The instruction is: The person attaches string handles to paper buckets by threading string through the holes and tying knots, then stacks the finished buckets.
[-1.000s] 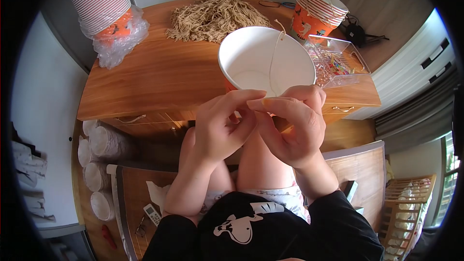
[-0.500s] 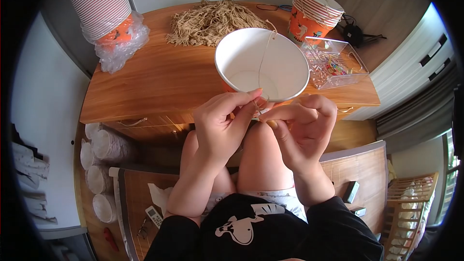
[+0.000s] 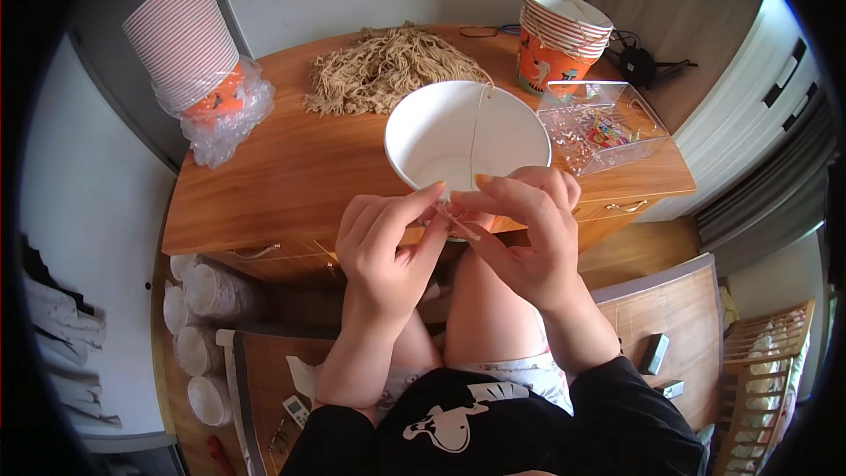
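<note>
Behind bucket (image 3: 454,128) | twine heap (image 3: 388,70), stacked buckets (image 3: 548,59) | fingers (image 3: 401,219) (partly hiding near rim)

No readable text or numbers.

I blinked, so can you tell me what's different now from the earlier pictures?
The right hand moved: half a second ago its fingertips dipped below those of the left hand; now they are up close beside them. Both still pinch the cord. The view shifted, so the wooden table sits lower in the picture. The bucket still stands open behind the hands; the string pile stayed put.
</note>
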